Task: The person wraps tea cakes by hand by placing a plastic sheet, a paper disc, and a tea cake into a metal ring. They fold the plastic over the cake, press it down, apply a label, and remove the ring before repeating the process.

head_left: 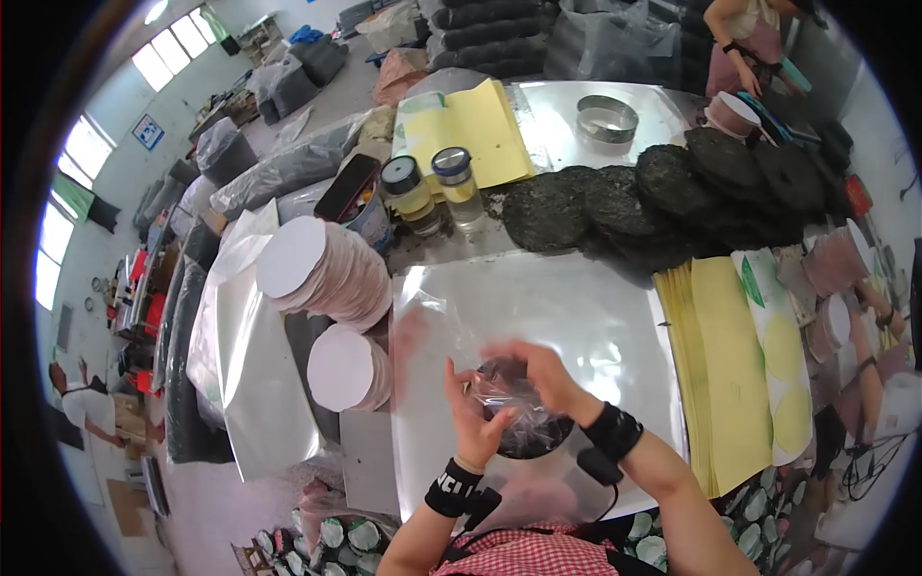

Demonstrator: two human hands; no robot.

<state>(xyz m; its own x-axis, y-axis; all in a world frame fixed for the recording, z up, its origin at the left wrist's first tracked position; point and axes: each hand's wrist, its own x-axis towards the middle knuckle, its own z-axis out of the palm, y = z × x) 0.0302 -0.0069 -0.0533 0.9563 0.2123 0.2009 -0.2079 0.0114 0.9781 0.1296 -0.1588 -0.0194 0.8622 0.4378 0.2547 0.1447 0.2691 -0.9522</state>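
1. Head view, containers: two jars (434, 192) with dark lids stand side by side at the far edge of the shiny work sheet (595, 317), each holding a yellowish liquid. A bare metal ring (607, 117) lies further back, with nothing in it.
2. A dark round cake (533, 432), wrapped in clear plastic film (499, 394), sits at the near edge of the sheet, between the two hands.
3. The left hand (473, 422) is upright at the cake's left side, its fingers curled onto the film.
4. The right hand (540, 376) reaches over the cake's far edge, its fingers pinching the film; it is slightly blurred.
5. More dark cakes (672, 192) lie overlapping in a row behind the sheet. Stacks of pale paper discs (322, 269) lean to the left, and yellow sheets (725, 365) lie to the right.
6. Writing: the black wristband (451, 488) on the left wrist bears white letters, of which only "NC" can be read.
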